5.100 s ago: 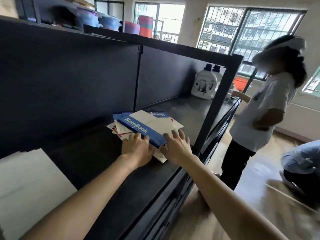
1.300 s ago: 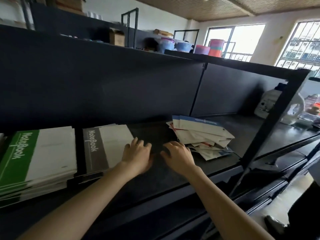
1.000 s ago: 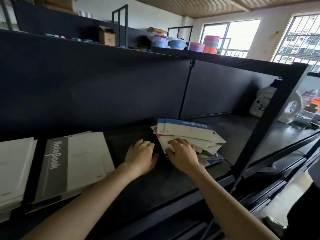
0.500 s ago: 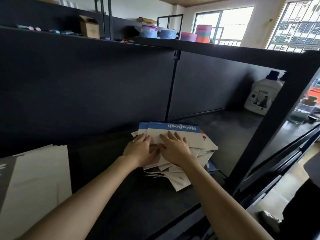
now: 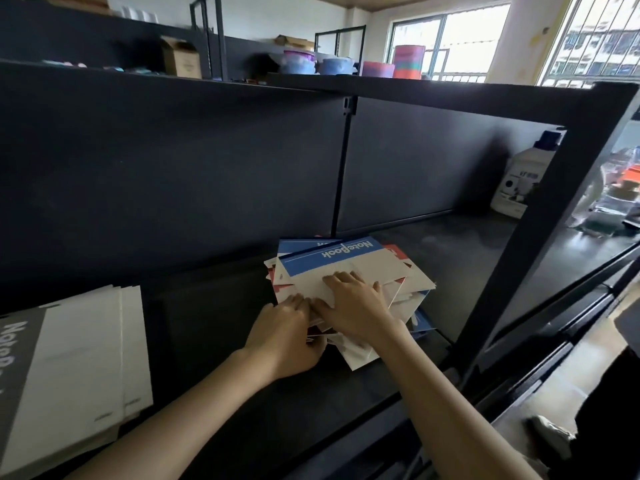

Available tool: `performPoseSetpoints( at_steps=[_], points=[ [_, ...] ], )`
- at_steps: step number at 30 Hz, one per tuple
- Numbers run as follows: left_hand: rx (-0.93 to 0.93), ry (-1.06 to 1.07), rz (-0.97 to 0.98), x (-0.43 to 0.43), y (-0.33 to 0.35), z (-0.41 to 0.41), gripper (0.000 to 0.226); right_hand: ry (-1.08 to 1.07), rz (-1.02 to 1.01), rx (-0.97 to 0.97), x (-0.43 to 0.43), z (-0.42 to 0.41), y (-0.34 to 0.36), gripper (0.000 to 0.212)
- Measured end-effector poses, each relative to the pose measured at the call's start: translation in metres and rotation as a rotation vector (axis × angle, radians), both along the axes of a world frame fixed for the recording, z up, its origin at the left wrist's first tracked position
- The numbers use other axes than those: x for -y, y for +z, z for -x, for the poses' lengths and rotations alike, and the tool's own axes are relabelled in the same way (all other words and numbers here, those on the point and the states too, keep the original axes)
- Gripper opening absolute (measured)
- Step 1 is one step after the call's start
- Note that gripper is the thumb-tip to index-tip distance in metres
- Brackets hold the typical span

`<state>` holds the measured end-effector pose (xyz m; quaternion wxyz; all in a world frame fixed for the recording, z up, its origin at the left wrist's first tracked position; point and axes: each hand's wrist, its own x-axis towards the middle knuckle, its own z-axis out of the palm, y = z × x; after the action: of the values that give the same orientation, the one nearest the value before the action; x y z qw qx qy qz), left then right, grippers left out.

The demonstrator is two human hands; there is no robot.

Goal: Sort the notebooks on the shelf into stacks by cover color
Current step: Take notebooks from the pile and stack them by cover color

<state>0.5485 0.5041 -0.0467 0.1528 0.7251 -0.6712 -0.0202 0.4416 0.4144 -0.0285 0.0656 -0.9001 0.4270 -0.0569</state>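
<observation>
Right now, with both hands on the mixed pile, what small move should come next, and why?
Probably lift the blue notebook off the top and start a blue stack on the bare shelf beside the grey stack. The right hand lies flat on it, and red covers show beneath.

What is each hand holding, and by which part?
Right hand lies flat on the top blue notebook, no grip. Left hand touches the pile near its front edge; grip cannot be told.

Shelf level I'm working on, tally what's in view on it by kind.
Grey notebook stack: 1
Mixed notebook pile: 1
White bottle: 1
Hands at the pile: 2, left hand, right hand
Total: 5
</observation>
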Motion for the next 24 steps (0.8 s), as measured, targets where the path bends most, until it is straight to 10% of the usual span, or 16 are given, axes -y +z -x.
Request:
performPoseSetpoints(
  at_steps=[7,16,24],
  points=[
    [-0.309,0.031,-0.055,-0.018,0.011,-0.006,0.068,-0.011,0.011,-0.085,-0.018,-0.006,0.003,0.054],
    [-0.228,0.149,-0.064,-0.024,0.007,-0.015,0.066,-0.087,0.327,-0.121,-0.031,-0.031,-0.007,0.028],
    [0.159,0.134,-0.056,-0.030,0.009,-0.023,0.080,0.038,0.175,0.025,-0.042,0.023,-0.004,0.022]
  ],
)
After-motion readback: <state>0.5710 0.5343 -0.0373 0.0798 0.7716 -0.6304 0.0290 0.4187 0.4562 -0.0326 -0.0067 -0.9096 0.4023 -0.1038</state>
